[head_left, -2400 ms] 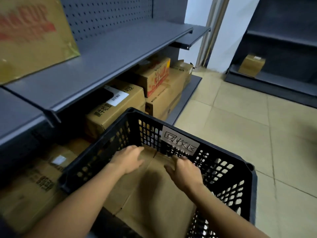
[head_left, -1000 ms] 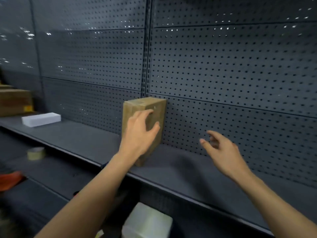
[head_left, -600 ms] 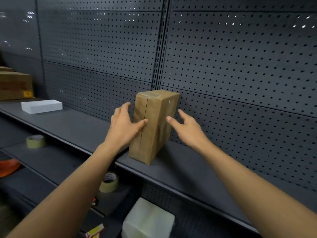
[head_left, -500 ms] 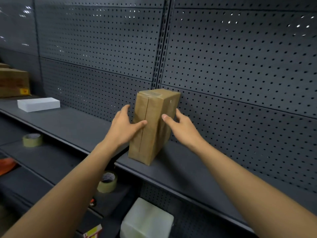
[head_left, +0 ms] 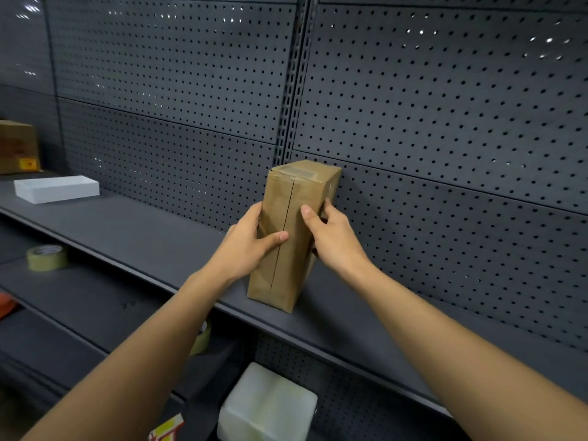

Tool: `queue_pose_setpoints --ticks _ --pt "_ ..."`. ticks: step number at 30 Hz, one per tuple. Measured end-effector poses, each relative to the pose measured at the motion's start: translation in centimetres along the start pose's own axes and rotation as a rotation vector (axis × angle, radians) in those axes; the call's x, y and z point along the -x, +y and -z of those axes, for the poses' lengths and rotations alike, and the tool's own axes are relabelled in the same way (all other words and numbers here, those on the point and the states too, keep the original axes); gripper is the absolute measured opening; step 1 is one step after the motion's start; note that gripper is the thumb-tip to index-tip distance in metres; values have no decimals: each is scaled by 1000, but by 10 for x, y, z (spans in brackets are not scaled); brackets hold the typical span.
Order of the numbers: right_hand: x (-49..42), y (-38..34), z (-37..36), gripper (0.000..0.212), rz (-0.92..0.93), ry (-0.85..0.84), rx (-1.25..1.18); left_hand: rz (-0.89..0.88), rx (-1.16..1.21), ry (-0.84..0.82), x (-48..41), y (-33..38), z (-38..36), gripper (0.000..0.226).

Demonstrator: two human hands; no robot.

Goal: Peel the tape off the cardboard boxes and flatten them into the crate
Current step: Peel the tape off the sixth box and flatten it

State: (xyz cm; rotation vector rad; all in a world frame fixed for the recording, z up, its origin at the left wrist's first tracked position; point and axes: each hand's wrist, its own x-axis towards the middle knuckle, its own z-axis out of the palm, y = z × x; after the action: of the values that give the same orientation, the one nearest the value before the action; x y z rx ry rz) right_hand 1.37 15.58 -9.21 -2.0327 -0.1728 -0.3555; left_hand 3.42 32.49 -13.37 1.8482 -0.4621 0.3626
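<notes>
The long dark shelf [head_left: 143,237] holds a tall, thin cardboard box [head_left: 296,281]. It stands on end, close to the front edge. The left hand [head_left: 251,246] wraps its fingers round the left side, with its thumb flat across the front seam. The right hand [head_left: 331,240] curls round the right side, thumb on the front. The box is tall and near the edge, so a loose lift could let it tip or slip down. The clear tape [head_left: 302,171] on top looks stuck flat and might rip when pulled. No words show on this box. The red print on the far brown box [head_left: 16,144] is too blurry to read.
</notes>
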Motion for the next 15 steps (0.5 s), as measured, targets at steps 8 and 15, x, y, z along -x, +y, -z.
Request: queue_pose_setpoints --ticks 8,15 --pt "44 3 57 101 58 34 7 -104 53 -66 15 40 -37 55" --pt "89 13 125 99 75 128 16 -176 142 -188 26 84 -92 73"
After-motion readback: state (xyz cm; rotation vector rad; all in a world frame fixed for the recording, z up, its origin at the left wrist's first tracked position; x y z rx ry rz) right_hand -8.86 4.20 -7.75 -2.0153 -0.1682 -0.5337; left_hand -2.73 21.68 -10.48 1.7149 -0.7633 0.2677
